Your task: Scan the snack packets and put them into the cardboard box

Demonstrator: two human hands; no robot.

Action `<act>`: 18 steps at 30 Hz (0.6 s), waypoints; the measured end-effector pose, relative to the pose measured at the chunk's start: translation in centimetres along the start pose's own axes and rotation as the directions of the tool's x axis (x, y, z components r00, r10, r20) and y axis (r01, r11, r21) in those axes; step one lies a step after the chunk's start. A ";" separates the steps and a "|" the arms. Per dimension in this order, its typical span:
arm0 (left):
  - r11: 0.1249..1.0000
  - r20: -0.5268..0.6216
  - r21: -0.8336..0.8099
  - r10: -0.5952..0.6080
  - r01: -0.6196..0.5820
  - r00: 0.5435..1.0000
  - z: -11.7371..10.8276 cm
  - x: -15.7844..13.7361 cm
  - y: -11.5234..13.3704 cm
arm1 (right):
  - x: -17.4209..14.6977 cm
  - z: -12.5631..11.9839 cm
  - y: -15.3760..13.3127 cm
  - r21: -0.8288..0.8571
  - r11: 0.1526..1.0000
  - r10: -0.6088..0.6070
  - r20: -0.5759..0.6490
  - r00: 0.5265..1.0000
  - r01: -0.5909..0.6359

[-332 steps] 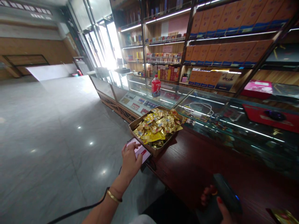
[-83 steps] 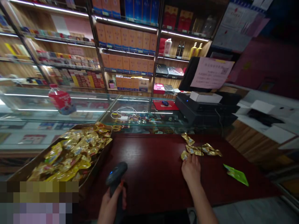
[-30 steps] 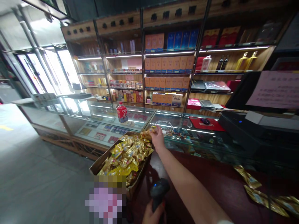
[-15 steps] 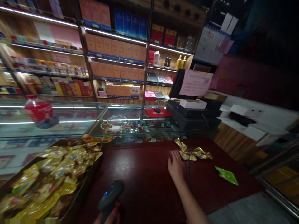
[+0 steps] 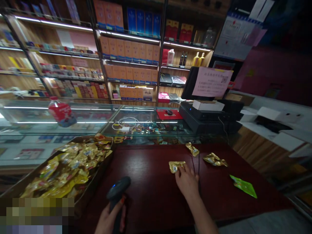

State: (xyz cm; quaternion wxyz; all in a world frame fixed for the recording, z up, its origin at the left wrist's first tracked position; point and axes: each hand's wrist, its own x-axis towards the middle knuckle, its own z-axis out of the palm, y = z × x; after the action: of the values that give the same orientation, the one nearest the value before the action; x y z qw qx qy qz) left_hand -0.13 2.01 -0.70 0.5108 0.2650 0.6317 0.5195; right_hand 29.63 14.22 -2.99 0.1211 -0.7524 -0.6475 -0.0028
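My left hand [image 5: 107,218] is wrapped round the handle of a dark handheld barcode scanner [image 5: 119,188], its head raised and a small blue light showing. On the dark red tabletop [image 5: 143,191], my right hand [image 5: 188,182] has its fingertips on the right end of a gold-wrapped snack packet [image 5: 174,166]; the fingers partly cover it. Two more gold snack packets [image 5: 192,149] lie beyond and to the right of that hand. A green packet [image 5: 243,186] rests further right. At left, a cardboard box [image 5: 98,170] holds many gold packets.
A glass display counter [image 5: 97,118] runs behind the table, with a red-labelled bottle [image 5: 62,112] and a white cable [image 5: 125,129] there. A monitor [image 5: 188,84] with a paper sheet stands at back right. Lit shelves of boxes [image 5: 131,48] line the wall.
My right hand has drawn one gold packet left, away from the other two. The scanner in my left hand shows further up in view. The camera view has shifted left.
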 end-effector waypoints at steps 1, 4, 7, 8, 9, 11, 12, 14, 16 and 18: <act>1.000 0.009 0.022 -0.011 0.011 1.000 0.3 -0.2 0.0 | 0.2 -0.5 -0.4 0.032 0.999 0.002 0.029 1.000 -0.003; 0.998 0.039 0.065 0.003 -0.006 0.999 1.3 -1.5 -0.4 | 1.6 -1.3 -0.7 0.123 0.992 -0.023 0.111 0.994 0.009; 0.996 0.087 0.061 0.058 -0.063 0.995 2.0 -2.8 -0.5 | 3.1 -1.2 -0.2 0.199 0.978 -0.085 0.136 0.987 0.057; 0.995 0.112 0.065 0.063 -0.070 0.992 2.1 -3.1 -0.5 | 3.6 -1.1 -0.1 0.224 0.972 -0.101 0.144 0.984 0.067; 0.995 0.141 0.072 0.060 -0.070 0.988 2.2 -3.3 -0.4 | 4.0 -1.0 0.1 0.249 0.966 -0.114 0.152 0.982 0.074; 0.994 0.196 0.096 0.035 -0.055 0.980 2.1 -3.3 -0.1 | 4.6 -0.9 0.4 0.300 0.951 -0.129 0.171 0.977 0.074; 0.993 0.218 0.107 0.024 -0.048 0.976 2.0 -3.3 0.1 | 4.8 -0.9 0.5 0.327 0.943 -0.133 0.184 0.974 0.067; 0.992 0.241 0.120 0.019 -0.050 0.970 1.9 -3.2 0.6 | 4.7 -0.9 0.5 0.392 0.919 -0.144 0.213 0.967 0.050; 0.990 0.243 0.132 0.024 -0.058 0.970 1.9 -3.4 0.9 | 3.6 -0.7 0.0 0.475 0.879 -0.174 0.228 0.958 0.047; 0.987 0.242 0.148 0.021 -0.058 0.970 2.1 -3.7 1.3 | 1.8 -0.2 -1.1 0.564 0.824 -0.214 0.226 0.950 0.051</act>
State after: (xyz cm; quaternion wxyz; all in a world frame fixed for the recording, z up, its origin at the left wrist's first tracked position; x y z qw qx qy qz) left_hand 2.78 0.02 2.01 0.5509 0.3771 0.5981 0.4434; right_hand 28.88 16.10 -2.35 0.2396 -0.6308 -0.6821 0.2818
